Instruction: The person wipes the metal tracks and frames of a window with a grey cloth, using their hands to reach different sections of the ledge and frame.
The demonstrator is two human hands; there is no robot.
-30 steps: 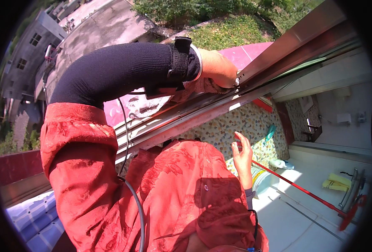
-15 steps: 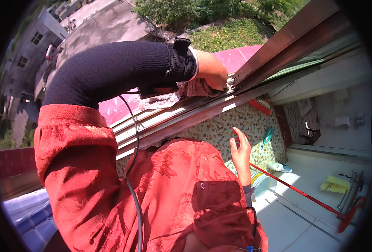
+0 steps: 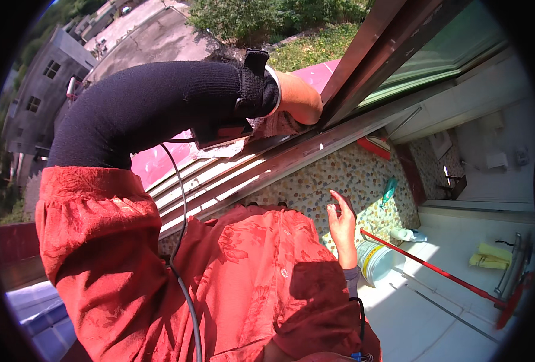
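My left hand (image 3: pixel 300 100) reaches over the sliding-window track (image 3: pixel 237 175), its fingers curled down on a brownish cloth (image 3: pixel 279 125). It is pressed against the foot of the brown window frame (image 3: pixel 355 75), and the fingertips are hidden. A dark sleeve with a strap covers that forearm, and a small dark device (image 3: pixel 224 133) with a cable hangs below the wrist. A pale scrap (image 3: pixel 222 149) lies by the track near it. My right hand (image 3: pixel 342 232) hangs in the air on the room side, holding nothing, with thumb and fingers apart.
Below on the right stand a white bucket (image 3: pixel 376 264) and a red pole (image 3: pixel 430 265) slanting across the floor. A yellow cloth (image 3: pixel 490 256) and a pale bottle (image 3: pixel 403 234) lie beyond. Outside the pink sill (image 3: pixel 159 163) are a yard and bushes.
The window frame has slid left along the track and now meets my left hand, which has shifted slightly left with the cloth. My right hand stays open, a little lower in view.
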